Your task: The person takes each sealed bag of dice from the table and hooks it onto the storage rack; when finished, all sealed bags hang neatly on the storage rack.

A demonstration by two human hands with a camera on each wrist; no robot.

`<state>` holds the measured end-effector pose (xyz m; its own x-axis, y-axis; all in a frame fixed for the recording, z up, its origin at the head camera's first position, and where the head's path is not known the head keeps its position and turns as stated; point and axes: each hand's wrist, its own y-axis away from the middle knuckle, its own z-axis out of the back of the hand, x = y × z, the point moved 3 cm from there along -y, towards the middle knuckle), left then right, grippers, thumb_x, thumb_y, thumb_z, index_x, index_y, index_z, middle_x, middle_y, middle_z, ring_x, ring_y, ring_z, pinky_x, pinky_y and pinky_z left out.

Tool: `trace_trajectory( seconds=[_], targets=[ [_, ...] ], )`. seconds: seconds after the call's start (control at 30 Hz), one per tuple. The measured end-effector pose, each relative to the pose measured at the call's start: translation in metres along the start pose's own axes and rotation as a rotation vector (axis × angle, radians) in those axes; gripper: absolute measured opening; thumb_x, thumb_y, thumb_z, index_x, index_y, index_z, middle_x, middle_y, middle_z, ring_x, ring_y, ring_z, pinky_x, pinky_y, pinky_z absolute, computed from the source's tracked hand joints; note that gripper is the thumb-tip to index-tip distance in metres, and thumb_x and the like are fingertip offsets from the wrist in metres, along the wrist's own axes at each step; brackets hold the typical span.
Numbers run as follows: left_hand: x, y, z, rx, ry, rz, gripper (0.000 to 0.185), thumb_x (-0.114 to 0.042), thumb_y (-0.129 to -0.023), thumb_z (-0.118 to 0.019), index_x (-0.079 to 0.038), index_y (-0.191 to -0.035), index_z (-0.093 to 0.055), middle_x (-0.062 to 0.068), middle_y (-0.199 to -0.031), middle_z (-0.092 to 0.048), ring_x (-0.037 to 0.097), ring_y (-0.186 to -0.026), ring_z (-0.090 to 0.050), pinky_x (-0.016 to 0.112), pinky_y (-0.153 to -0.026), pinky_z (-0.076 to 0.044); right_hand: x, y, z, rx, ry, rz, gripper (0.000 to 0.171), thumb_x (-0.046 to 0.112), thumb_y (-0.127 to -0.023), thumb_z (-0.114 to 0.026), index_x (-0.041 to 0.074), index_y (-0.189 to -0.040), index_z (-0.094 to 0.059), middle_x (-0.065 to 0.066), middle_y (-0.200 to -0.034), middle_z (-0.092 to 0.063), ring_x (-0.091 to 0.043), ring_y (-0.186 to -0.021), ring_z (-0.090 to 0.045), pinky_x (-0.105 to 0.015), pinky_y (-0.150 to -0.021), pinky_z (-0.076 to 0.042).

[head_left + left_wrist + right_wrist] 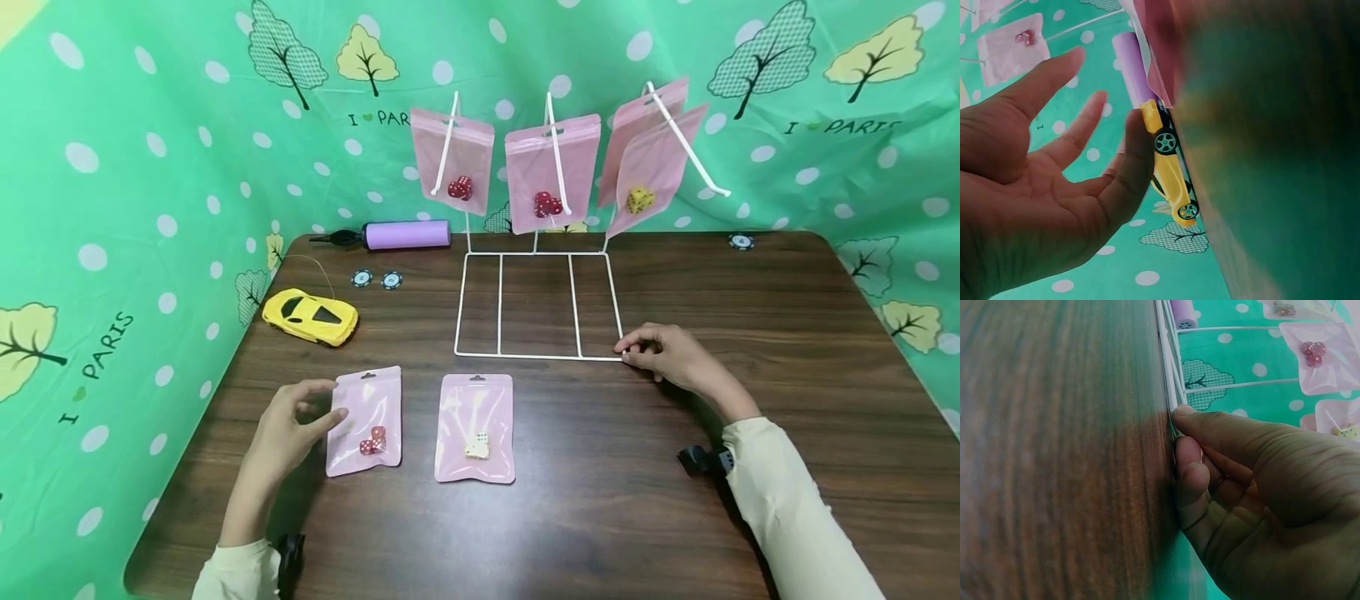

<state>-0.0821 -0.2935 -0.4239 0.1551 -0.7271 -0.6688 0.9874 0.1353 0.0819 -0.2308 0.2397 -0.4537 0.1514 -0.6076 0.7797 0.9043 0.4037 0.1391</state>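
My left hand is spread at the left edge of a pink zip pouch with red dice, which lies on the table. Its thumb tip overlaps the pouch in the head view; the left wrist view shows nothing gripped. With thumb and fingers, my right hand pinches the front right corner of a white wire display rack. On the rack's prongs hang pink pouches: one with red dice, another with red dice, and at the right overlapping ones, the front with yellow dice.
Between the hands lies another pink pouch with whitish dice. A yellow toy car stands at the left, with a purple hand pump behind it. Poker chips lie nearby, and another chip sits at the back right.
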Motion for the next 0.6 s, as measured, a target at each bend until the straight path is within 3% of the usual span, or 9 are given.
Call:
trace_trajectory(
  seconds=[0.3,0.6],
  targets=[
    [0.0074,0.002,-0.0037,0.078,-0.042,-0.034,0.046,-0.014,-0.095,-0.085,0.002,-0.134,-0.068,0.03,-0.136,-0.065,0.045,-0.109,-0.069,0.059,-0.09,-0.056,0.0001,0.0006,0.0003,-0.003,-0.003,-0.002,0.018,0.009,-0.106,-0.071,-0.002,-0.119,-0.076,-0.009,-0.099,-0.062,-0.015,-0.07,-0.055,-0.032,-0.056,-0.052],
    [0.0061,0.0033,-0.0066,0.131,-0.075,-0.001,0.05,-0.02,-0.094,-0.087,0.003,-0.134,-0.067,0.032,-0.128,-0.068,0.044,-0.107,-0.072,0.06,-0.089,-0.058,-0.001,0.0004,0.0011,0.004,0.001,-0.017,0.018,0.008,-0.106,-0.07,-0.002,-0.12,-0.076,-0.01,-0.1,-0.061,-0.016,-0.071,-0.055,-0.032,-0.057,-0.052]
  ],
)
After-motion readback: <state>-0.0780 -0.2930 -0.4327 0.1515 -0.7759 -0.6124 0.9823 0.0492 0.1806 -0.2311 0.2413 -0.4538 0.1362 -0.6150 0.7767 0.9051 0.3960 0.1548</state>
